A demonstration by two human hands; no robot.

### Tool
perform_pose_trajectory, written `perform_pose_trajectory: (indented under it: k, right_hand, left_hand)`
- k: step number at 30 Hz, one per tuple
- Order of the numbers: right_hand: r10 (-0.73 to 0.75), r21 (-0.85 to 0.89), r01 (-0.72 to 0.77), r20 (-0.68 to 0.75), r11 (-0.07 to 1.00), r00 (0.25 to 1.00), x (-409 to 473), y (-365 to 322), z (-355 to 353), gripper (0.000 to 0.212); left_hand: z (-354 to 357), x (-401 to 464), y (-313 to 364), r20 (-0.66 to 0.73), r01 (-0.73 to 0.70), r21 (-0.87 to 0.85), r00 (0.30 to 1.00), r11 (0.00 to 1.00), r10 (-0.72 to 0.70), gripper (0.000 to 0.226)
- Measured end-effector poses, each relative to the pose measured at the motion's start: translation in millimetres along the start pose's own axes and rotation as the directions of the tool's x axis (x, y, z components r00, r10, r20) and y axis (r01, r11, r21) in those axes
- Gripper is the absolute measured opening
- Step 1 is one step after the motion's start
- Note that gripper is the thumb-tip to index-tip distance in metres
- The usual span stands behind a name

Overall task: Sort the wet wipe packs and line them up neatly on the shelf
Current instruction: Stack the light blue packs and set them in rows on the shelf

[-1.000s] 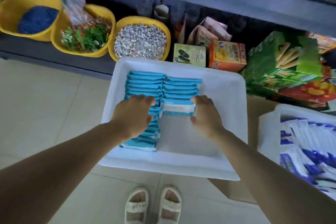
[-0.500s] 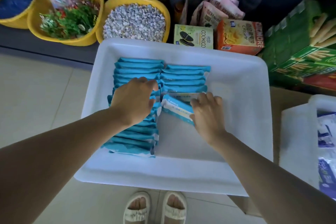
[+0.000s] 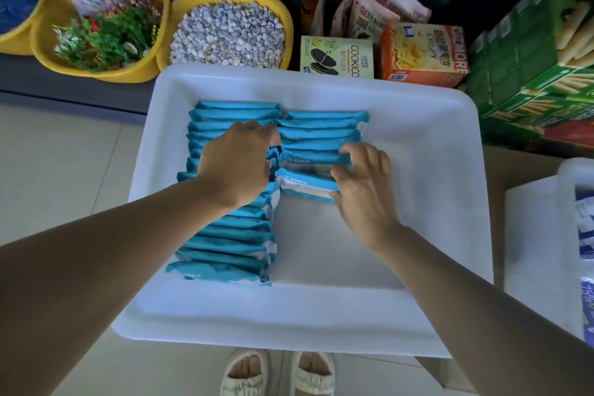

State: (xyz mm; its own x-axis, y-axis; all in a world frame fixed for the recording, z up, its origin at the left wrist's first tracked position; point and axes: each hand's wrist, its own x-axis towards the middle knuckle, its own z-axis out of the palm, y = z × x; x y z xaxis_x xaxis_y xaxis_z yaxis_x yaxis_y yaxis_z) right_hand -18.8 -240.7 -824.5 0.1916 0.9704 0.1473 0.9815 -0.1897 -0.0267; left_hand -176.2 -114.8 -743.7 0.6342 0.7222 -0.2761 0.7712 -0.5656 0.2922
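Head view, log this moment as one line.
left hand: rests on left row | right hand: grips front pack of right row | tray: holds two rows

Likely a shop — boxed snacks [image 3: 421, 53] crowd the shelf [image 3: 74, 87].

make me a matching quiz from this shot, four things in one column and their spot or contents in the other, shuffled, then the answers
Things
1. teal wet wipe packs
2. cookie box
3. yellow bowl nearest the tray
4. right hand

Places or contents
A. full of pale pebbles
B. on the near end of the shorter row of packs
C. standing in two rows inside the white tray
D. just beyond the tray's far rim, left of the orange box

Pairs: 1-C, 2-D, 3-A, 4-B
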Motion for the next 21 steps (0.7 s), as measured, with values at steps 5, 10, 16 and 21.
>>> perform_pose_trajectory:
  k: [5, 10, 16, 21]
  right_hand:
    - [0.085, 0.087, -0.087, 0.029, 0.992, 0.996, -8, -6, -2, 0.077]
    - [0.101, 0.104, -0.117, 0.145, 0.988, 0.984, -15, -8, -12, 0.055]
    - [0.22, 0.049, -0.223, 0.065, 0.974, 0.973, -36, 25, -38, 0.047]
    - [0.247, -0.011, -0.247, 0.009, 0.969, 0.969, -33, 49, -49, 0.042]
  left_hand:
    - [3, 1, -2, -0.01, -0.013, -0.012, 1.0, 1.0, 0.012, 0.036]
    - [11, 6, 1, -0.054, -0.033, -0.022, 0.998, 0.999, 0.031, 0.036]
    - [25, 18, 13, -0.145, -0.114, 0.037, 0.982, 0.993, 0.118, 0.037]
    - [38, 27, 22, -0.122, -0.12, 0.176, 0.982, 0.977, 0.143, 0.036]
